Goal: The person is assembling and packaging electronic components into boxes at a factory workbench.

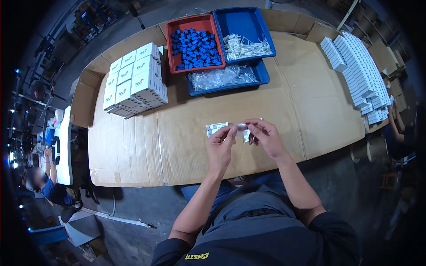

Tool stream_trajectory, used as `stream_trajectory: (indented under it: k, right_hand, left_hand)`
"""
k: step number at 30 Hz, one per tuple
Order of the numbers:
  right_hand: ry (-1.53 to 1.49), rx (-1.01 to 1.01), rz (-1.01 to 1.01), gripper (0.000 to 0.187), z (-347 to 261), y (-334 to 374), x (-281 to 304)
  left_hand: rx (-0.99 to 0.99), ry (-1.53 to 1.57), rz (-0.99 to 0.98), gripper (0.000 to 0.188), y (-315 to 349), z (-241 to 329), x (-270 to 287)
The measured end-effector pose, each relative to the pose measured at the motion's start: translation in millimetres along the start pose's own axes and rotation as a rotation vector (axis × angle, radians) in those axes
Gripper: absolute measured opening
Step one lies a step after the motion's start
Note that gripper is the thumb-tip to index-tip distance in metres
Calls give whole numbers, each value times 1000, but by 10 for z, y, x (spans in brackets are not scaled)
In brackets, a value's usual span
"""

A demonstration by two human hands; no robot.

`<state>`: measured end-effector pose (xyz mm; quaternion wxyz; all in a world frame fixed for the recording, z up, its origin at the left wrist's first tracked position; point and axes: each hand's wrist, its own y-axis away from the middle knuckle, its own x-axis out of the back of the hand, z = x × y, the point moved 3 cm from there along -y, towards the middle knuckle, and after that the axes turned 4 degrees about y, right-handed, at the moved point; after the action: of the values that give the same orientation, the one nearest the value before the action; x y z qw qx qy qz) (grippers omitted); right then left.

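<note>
We find a small clear piece (241, 127) pinched at the fingertips of the left hand (220, 146) and right hand (270, 139), above the table (186, 155); its handling appears unfinished. White boxes (133, 80) stand stacked; the red tray (191, 23), upper blue tray (237, 22) and lower blue tray (230, 89) hold stock. Printed pieces (216, 128) lie beneath, partly blocked.

Blue and white over a tan worktop (191, 150)
Red tray (170, 55), bright blue pieces (195, 48); blue tray (237, 23), white sticks (246, 46); white boxes (126, 73), red- and black-marked; small piece (241, 127), clear.
</note>
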<state>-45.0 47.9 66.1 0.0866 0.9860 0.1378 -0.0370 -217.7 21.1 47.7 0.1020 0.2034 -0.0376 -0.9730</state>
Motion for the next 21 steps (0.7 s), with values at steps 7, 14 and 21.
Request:
stream_trajectory:
  k: [7,14,21]
  right_hand:
    - [245,89,-132,22,-294,-32,-1]
    - [448,198,-362,9,-382,-56,15]
    - [480,29,-452,9,-186,-109,85]
  left_hand:
    - [53,-2,-116,15,54,23,66]
    - [148,-130,-243,14,80,-71,230]
    - [152,-259,-324,19,128,-73,249]
